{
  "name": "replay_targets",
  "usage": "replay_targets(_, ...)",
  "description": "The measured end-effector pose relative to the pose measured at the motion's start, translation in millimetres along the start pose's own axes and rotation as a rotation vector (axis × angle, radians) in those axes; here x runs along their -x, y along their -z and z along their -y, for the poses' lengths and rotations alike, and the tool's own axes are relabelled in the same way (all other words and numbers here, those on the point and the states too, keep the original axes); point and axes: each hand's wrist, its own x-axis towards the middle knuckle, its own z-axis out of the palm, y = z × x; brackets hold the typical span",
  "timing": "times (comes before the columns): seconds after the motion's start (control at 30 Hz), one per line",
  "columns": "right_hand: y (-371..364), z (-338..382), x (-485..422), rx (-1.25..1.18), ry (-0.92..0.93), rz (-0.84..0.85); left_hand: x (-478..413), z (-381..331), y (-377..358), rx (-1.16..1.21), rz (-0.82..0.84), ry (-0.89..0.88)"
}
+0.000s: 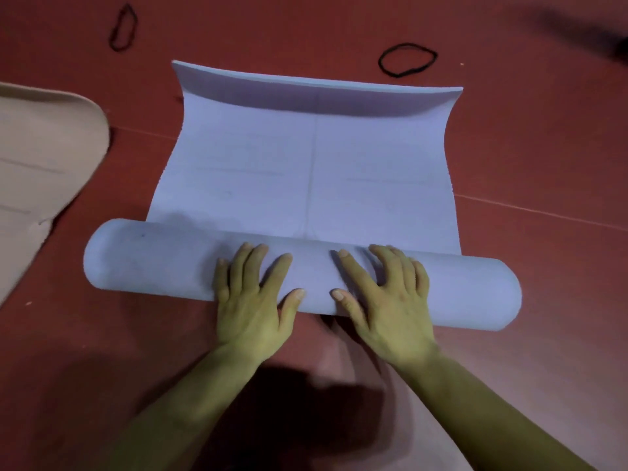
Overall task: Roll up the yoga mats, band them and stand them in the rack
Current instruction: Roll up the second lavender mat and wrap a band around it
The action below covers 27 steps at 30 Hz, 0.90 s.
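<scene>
A pale lilac yoga mat (306, 171) lies on the red floor, its near part wound into a thick roll (146, 263) that spans the frame from left to right. The flat part stretches away from me and its far edge curls up. My left hand (253, 300) and my right hand (384, 300) press palm-down on top of the roll near its middle, fingers spread, side by side. Two black elastic bands lie on the floor beyond the mat: one band (123, 27) at the far left, the other band (407, 59) at the far right.
A beige mat (37, 171) lies flat at the left edge, close to the roll's left end. The red floor (543, 164) has thin seam lines. A dark blurred shape sits at the top right corner. No rack is in view.
</scene>
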Motion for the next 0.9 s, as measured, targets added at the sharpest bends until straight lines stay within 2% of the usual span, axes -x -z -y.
replay_targets(0.2, -16, 17, 4, -0.037, -0.070, -0.059, -17, 1, -1, 0.004, -0.007, -0.012)
replay_targets(0.9, -34, 1, -21, -0.009, 0.112, -0.118, -33, 0, -9, 0.020, -0.001, 0.046)
